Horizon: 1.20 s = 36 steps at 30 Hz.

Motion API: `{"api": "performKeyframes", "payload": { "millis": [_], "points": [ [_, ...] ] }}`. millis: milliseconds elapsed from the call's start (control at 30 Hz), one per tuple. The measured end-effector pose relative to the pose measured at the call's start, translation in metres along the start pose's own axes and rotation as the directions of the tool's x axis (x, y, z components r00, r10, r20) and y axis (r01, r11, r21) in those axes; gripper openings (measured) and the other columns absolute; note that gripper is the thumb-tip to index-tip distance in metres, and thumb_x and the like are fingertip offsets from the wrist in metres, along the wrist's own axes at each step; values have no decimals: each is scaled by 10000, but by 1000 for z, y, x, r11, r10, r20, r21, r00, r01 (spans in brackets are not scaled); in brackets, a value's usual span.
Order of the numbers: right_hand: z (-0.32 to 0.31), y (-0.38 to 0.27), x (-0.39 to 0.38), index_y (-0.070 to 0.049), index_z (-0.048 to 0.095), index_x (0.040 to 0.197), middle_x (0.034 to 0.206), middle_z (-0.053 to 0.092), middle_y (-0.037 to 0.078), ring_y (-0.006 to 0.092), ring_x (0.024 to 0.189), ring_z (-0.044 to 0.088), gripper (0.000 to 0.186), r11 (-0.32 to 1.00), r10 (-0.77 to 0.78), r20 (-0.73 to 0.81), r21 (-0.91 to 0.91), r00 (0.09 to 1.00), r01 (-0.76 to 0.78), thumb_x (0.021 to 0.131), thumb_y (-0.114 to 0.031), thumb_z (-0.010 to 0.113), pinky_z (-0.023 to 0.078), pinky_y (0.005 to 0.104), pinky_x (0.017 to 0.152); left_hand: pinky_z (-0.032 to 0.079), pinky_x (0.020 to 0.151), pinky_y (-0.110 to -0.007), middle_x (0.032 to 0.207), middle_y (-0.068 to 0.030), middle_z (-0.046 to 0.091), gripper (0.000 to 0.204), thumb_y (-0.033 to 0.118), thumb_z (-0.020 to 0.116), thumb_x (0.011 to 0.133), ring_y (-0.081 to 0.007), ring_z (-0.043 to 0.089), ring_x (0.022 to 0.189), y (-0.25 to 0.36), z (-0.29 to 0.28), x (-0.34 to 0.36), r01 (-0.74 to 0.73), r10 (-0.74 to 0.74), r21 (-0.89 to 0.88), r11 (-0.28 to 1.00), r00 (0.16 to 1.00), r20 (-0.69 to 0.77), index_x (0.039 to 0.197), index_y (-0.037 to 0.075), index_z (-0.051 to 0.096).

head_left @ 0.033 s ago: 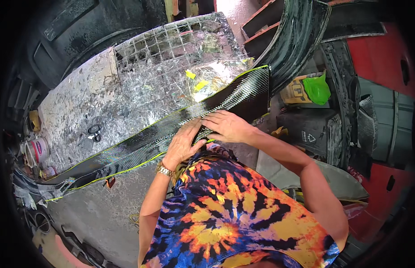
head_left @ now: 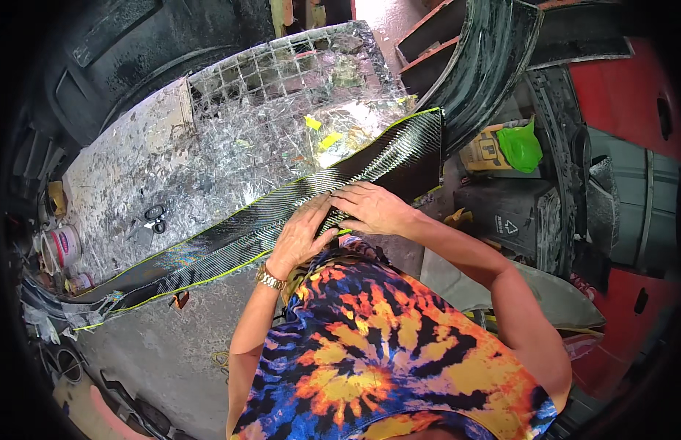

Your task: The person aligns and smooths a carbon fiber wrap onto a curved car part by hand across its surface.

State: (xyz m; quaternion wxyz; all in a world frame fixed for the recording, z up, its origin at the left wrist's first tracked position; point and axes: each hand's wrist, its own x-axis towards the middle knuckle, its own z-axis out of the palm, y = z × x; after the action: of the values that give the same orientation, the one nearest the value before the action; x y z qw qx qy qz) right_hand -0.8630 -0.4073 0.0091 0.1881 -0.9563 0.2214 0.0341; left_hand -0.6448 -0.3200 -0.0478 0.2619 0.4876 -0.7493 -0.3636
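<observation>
A long strip of black woven carbon-fibre cloth [head_left: 245, 224] with yellow-green taped edges runs diagonally across the near side of the worktable. It follows a curved, ridged shape. My left hand [head_left: 302, 233] lies on the strip near its middle, fingers stretched out and pointing up and right. Beside it rests my right hand [head_left: 373, 209], also flat on the cloth, its fingertips touching the left fingers. Neither hand grips anything. What lies under the palms is hidden. A metal wristwatch [head_left: 271, 279] is on my left wrist.
The scratched worktable [head_left: 157, 139] bears scissors [head_left: 155, 218] and yellow tape pieces [head_left: 330, 140]. Cans, one pink and white [head_left: 64, 246], stand at its left end. A large curved black panel [head_left: 483, 70] rises at the far right, near a box with a green bag [head_left: 520, 145].
</observation>
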Motion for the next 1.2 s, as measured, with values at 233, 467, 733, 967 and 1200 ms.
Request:
{"api": "performKeyframes", "payload": {
  "millis": [233,467,733,967,1200],
  "points": [
    [2,5,1,-22,572,1263,1278,613,172,312,1231,563,493,998,28,2,49,1000,-28,937,-387,626,402,429,1099,444,790,-425,1018,-119,608,305,240,738,879,-323,582,926,9,-50,53,10,97,248,969,903,-418,1102,58,639],
    [8,-2,2,-37,581,1214,1262,618,150,301,1207,568,432,998,52,-59,34,997,-50,923,-350,643,406,436,1078,466,797,-428,878,-121,635,275,306,686,918,-342,624,832,-18,-55,73,23,-7,114,993,989,-144,921,32,662],
    [4,-2,1,-41,580,1223,1277,617,137,293,1210,573,421,996,86,-51,21,995,-85,924,-331,645,407,432,1091,462,927,-416,1211,-119,649,222,154,624,957,-296,606,1104,-3,-40,-3,32,-8,87,996,965,-263,1137,27,648],
    [6,3,-1,-53,574,1220,1272,620,133,296,1198,580,406,998,62,-69,37,996,-59,919,-316,647,415,428,1075,281,1212,-458,1580,-142,384,621,386,530,993,-333,369,1448,-19,-8,-49,116,-118,164,980,993,0,1498,46,407],
    [0,5,-2,-39,592,1253,1331,613,137,301,1252,565,420,993,90,-6,72,996,-89,931,-303,650,405,442,1116,268,1215,-454,1585,-156,370,668,453,514,987,-327,360,1454,-20,-10,-46,52,-58,188,981,998,29,1508,51,400]
  ]
}}
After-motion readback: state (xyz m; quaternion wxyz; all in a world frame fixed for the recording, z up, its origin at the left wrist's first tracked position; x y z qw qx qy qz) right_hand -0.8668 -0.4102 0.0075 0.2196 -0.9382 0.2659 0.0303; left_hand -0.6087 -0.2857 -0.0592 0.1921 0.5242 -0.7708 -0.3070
